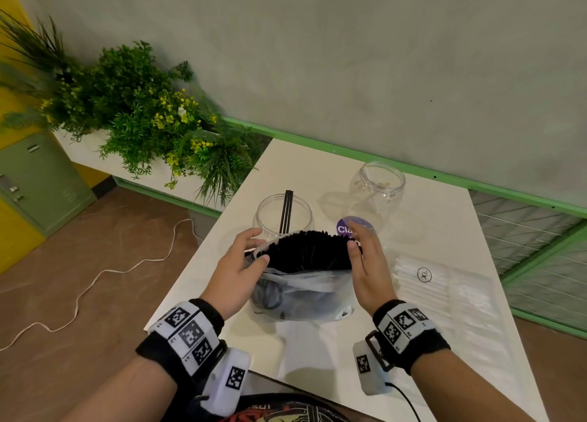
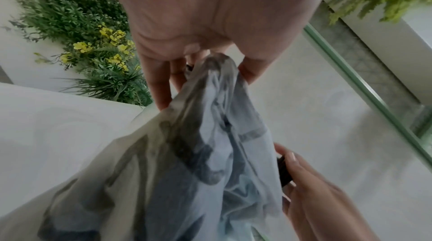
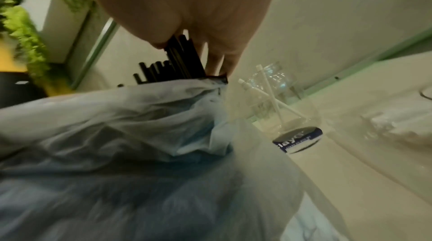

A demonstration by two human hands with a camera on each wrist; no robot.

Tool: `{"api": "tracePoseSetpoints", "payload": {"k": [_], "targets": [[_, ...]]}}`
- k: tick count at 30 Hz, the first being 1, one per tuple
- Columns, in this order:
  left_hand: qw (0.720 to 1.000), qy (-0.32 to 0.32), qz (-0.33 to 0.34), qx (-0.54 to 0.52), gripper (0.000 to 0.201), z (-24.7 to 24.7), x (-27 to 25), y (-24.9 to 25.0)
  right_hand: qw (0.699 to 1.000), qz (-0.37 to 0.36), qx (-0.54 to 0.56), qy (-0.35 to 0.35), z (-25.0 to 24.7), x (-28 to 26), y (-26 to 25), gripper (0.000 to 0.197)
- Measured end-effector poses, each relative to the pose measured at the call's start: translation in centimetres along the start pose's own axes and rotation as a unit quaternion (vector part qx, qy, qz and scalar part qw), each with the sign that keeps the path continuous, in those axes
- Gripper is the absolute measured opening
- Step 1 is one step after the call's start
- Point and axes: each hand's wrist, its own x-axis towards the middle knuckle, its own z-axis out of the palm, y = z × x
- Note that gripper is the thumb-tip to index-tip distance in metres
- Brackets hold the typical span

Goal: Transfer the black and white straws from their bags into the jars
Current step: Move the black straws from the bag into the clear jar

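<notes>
Two hands worked one bag (image 1: pixel 301 297): our left hand (image 1: pixel 241 263) pinched its rim; our right hand (image 1: pixel 365 259) gripped black straws (image 1: pixel 308 250). Next, we judged: lift toward jar (image 1: pixel 282 215), twelve o'clock.

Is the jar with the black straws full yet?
No, nearly empty. The near jar holds only a few black straws; most still stand bunched in the bag between the hands.

two clear jars (image 1: pixel 283 213) (image 1: pixel 378 183), two straw bags (image 1: pixel 303 290) (image 1: pixel 444 282), two hands (image 1: pixel 241 263) (image 1: pixel 370 263), three black straws in near jar (image 1: pixel 286 212)
</notes>
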Motion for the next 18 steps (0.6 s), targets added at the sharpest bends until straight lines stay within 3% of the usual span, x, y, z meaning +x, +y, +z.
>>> {"api": "tracePoseSetpoints", "payload": {"k": [3,6,8,11,14,18], "targets": [[0.999,-0.007,-0.023,-0.042,0.038,0.0,0.1,0.3,0.986,-0.135,-0.076,0.068,0.1,-1.2,-2.1,0.038],[0.997,-0.008,-0.040,-0.062,0.038,0.2,0.2,0.4,0.963,-0.256,-0.078,0.003,1.2,-2.7,-3.8,0.028],[0.995,-0.005,-0.053,-0.083,0.038,0.3,0.2,0.4,0.956,-0.256,-0.122,-0.070,2.1,-3.2,-3.6,0.026],[0.985,0.011,-0.090,-0.148,0.035,0.4,0.3,0.5,0.949,-0.209,-0.198,-0.130,2.7,-3.2,-2.5,0.039],[0.968,0.029,-0.123,-0.218,0.042,0.3,0.7,0.6,0.944,-0.199,-0.212,-0.158,2.8,-3.2,-1.8,0.043],[0.941,0.025,-0.179,-0.288,0.040,0.3,0.9,0.9,0.951,-0.188,-0.189,-0.157,2.7,-3.3,-1.0,0.031]]}}
